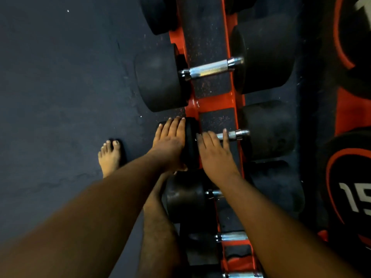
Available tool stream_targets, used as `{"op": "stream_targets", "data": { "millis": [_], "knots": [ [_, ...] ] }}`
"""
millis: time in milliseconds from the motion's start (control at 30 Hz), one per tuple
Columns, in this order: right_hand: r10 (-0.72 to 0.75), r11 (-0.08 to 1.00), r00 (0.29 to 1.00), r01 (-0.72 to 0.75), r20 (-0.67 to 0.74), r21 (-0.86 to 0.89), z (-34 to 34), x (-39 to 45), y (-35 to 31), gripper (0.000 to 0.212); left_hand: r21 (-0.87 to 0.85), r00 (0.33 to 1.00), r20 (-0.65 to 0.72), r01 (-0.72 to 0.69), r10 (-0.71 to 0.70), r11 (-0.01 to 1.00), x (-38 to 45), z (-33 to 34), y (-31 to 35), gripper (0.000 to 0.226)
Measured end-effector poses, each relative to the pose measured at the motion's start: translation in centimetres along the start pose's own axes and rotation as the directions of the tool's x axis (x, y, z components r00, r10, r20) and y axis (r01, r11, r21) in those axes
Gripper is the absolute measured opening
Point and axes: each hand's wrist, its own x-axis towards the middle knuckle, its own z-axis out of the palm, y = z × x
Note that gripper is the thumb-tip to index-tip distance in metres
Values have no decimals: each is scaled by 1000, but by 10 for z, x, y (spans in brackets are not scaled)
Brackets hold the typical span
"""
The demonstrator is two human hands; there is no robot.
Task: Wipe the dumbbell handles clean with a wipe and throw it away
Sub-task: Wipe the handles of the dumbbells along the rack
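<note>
Both arms reach down to the middle dumbbell [230, 135] on the orange rack [216, 102]. Left hand [170, 143] lies flat on its near weight head [190, 141], fingers straight and together. Right hand [215, 151] covers the chrome handle [233, 134], fingers extended over it, thumb underneath hidden. Wipe not visible. Bare foot [109, 157] on dark floor [60, 87].

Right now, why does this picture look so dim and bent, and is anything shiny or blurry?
Head view: lighting is low, so the floor and black weight ends go murky; the chrome handle catches bright glare; the wide lens bows the orange rack and stretches the forearms; the left hand and right hand look slightly soft; no wipe is visible.
</note>
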Motion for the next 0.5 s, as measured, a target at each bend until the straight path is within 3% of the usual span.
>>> {"op": "stream_targets", "data": {
  "millis": [133, 367, 500],
  "knots": [
    [84, 996, 996, -85, 37, 23, -3, 39, -11, 41, -5, 1000, 1, -15, 15, 1000, 0, 0, -2, 152],
    [65, 998, 995, -65, 77, -7, -1, -12, -14, 66, -39, 999, 0, -40, 40, 998, -2, -1, -5, 151],
    [127, 992, 989, -127, 69, 1, -4, 27, -12, 44, -34, 998, -25, -50, 49, 998, -5, -1, -5, 150]
  ]
}}
